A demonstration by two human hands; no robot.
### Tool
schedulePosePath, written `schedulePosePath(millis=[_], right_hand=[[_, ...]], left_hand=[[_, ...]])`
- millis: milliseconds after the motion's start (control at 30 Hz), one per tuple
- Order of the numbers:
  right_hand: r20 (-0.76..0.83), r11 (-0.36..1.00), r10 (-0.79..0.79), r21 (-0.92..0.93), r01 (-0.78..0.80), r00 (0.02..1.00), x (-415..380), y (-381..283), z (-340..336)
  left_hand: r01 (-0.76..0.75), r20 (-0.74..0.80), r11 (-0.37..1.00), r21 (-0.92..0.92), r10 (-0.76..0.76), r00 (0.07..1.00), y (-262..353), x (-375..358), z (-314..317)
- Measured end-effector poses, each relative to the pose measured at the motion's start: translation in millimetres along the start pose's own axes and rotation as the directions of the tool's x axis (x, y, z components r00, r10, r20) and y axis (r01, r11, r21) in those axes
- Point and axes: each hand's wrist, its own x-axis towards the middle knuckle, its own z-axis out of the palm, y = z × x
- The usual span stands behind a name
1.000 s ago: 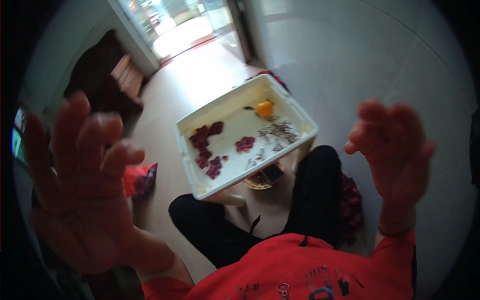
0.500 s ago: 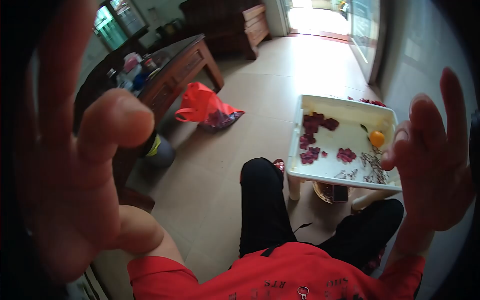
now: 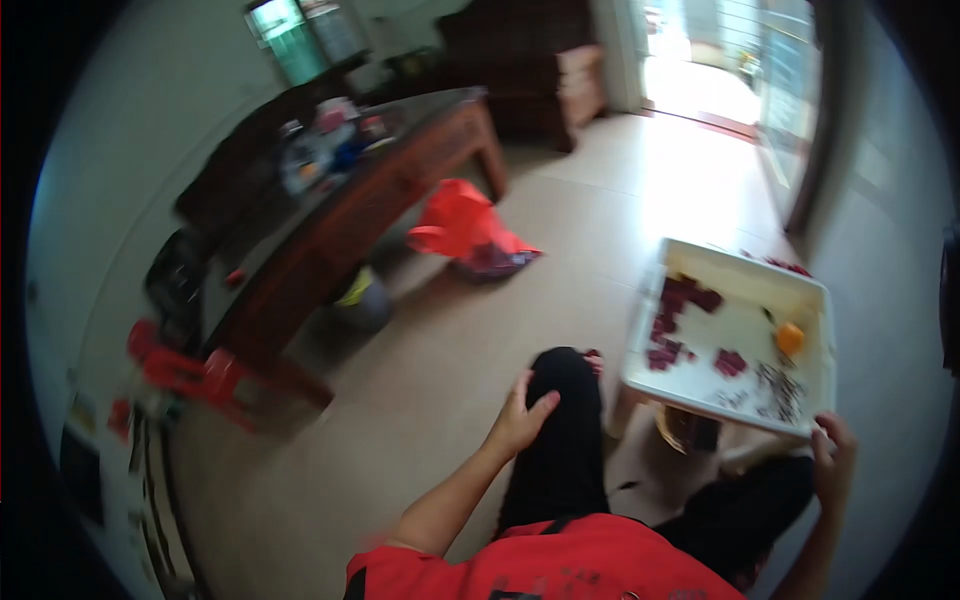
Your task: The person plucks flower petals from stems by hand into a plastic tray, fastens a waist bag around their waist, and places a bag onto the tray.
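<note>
My left hand (image 3: 524,415) rests on my bent knee in black trousers (image 3: 560,450), thumb apart from the fingers, holding nothing. My right hand (image 3: 833,462) is by the near right corner of a white plastic tray (image 3: 718,408), its fingers loosely bent and apart. Blur hides whether they touch the rim. Inside the tray, dark red flower-like pieces (image 3: 683,295) lie along the left, with another dark red cluster (image 3: 731,362) nearer the middle. An orange round fruit or ball (image 3: 790,339) sits at the right, above thin brownish stems (image 3: 780,392).
A basket (image 3: 674,428) is under the tray. On the floor ahead stands a red bag (image 3: 460,222), with a grey bin (image 3: 366,305) beside a long wooden table (image 3: 370,190). A red plastic stool (image 3: 195,375) is far left. A glass door (image 3: 790,110) stands open at the back right.
Both hands have dropped from close in front of the camera: the left onto my knee, the right to the tray's corner. The view has swung left, showing more of the room there.
</note>
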Motion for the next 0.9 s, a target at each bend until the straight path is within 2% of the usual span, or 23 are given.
schedulePosePath(millis=[33, 67, 100, 133, 167, 200, 233, 267, 300, 333, 400, 433, 467, 500, 533, 567, 600, 667, 733, 767, 833, 867, 900], right_hand=[[-0.135, 0.991, -0.112, -0.081, 0.102, 0.984, -3.0, 14.7, 20.4], [-0.251, 0.979, -0.184, -0.13, 0.156, 0.95, -11.6, 16.7, 42.1], [-0.137, 0.964, -0.108, -0.255, 0.07, 0.985, -19.8, -2.2, 50.9], [-0.093, 0.981, -0.069, -0.189, 0.051, 0.993, -35.7, -3.5, 64.4], [-0.137, 0.906, -0.192, -0.406, 0.121, 0.972, -51.5, -20.4, 79.3], [-0.16, 0.886, -0.235, -0.441, 0.143, 0.959, -73.6, -41.1, 86.3], [-0.187, 0.897, -0.171, -0.435, 0.074, 0.967, -94.0, -61.9, 99.5], [-0.209, 0.891, -0.133, -0.454, 0.025, 0.969, -109.3, -85.0, 108.2], [-0.229, 0.885, -0.101, -0.465, -0.018, 0.968, -120.6, -105.9, 118.0], [-0.238, 0.877, -0.09, -0.479, -0.036, 0.967, -132.1, -114.4, 128.6], [-0.276, 0.903, -0.032, -0.421, -0.091, 0.961, -153.5, -142.8, 129.8], [-0.327, 0.879, 0.016, -0.446, -0.17, 0.945, -161.5, -150.7, 134.8], [-0.333, 0.896, 0.025, -0.412, -0.169, 0.942, -168.2, -157.8, 143.1], [-0.335, 0.913, 0.026, -0.375, -0.159, 0.942, -172.6, -163.6, 147.8], [-0.372, 0.897, 0.071, -0.382, -0.223, 0.925, -174.9, -173.3, 149.6], [-0.403, 0.91, 0.103, -0.33, -0.249, 0.909, -175.7, -184.3, 152.7], [-0.433, 0.922, 0.135, -0.275, -0.273, 0.891, -179.2, -201.2, 152.1], [-0.488, 0.939, 0.195, -0.157, -0.305, 0.851, -184.3, -225.8, 158.2], [-0.583, 0.838, 0.486, 0.099, -0.536, 0.651, -205.2, -253.5, 174.2], [-0.612, 0.819, 0.497, 0.095, -0.566, 0.615, -223.6, -253.0, 180.8], [-0.676, 0.521, 0.621, -0.022, -0.853, 0.397, -280.7, -264.4, 177.0], [-0.737, 0.474, 0.59, -0.015, -0.88, 0.33, -297.0, -284.7, 158.1], [-0.799, 0.416, 0.516, -0.08, -0.906, 0.308, -329.5, -290.2, 145.6]], left_hand=[[0.082, -0.107, 0.967, 0.24, -0.058, 0.993, 23.2, -11.8, 5.4], [0.111, -0.163, 0.959, 0.261, -0.07, 0.984, 24.5, -14.0, -1.7], [0.065, -0.13, 0.984, 0.166, -0.044, 0.991, 28.4, -14.8, -20.2], [0.005, -0.123, 0.986, 0.166, 0.015, 0.992, 24.4, -8.3, -34.3], [-0.193, -0.086, 0.892, 0.409, 0.248, 0.965, 10.2, 11.7, -54.4], [-0.371, -0.031, 0.779, 0.505, 0.446, 0.895, -2.9, 33.9, -80.3], [-0.453, 0.009, 0.677, 0.58, 0.551, 0.835, 8.2, 59.4, -106.4], [-0.531, 0.024, 0.736, 0.419, 0.576, 0.817, 30.7, 91.1, -121.7], [-0.403, 0.026, 0.902, 0.155, 0.404, 0.914, 51.9, 117.1, -129.5], [-0.493, 0.102, 0.87, 0.015, 0.489, 0.866, 74.2, 143.6, -127.8], [-0.657, 0.204, 0.753, -0.041, 0.65, 0.732, 106.4, 168.4, -103.5], [-0.676, 0.255, 0.729, -0.105, 0.677, 0.691, 143.9, 153.5, -89.2], [-0.418, 0.57, 0.905, -0.073, 0.382, 0.727, 175.5, 128.7, -78.7], [-0.163, 0.797, 0.983, 0.087, 0.029, 0.603, 197.3, 115.1, -67.7], [-0.526, 0.869, 0.849, -0.049, 0.295, 0.396, 169.9, 131.0, -49.6], [-0.773, 0.874, 0.587, -0.241, 0.478, 0.09, 141.1, 148.5, -29.3], [-0.767, 0.883, 0.574, -0.286, 0.468, 0.021, 156.3, 144.3, -24.5], [-0.845, 0.93, 0.484, -0.226, 0.366, -0.039, 175.4, 135.3, -13.9], [-0.722, 0.896, 0.587, -0.366, 0.433, -0.102, 169.7, 150.5, -3.4], [-0.711, 0.886, 0.574, -0.406, 0.437, -0.154, 173.3, 157.8, 1.7], [-0.72, 0.942, 0.623, -0.306, 0.308, -0.134, 194.6, 159.2, -10.1], [-0.711, 0.953, 0.64, -0.292, 0.259, -0.158, 185.3, 175.4, -3.0], [-0.702, 0.96, 0.655, -0.279, 0.214, -0.182, 174.6, 191.8, 4.8]])
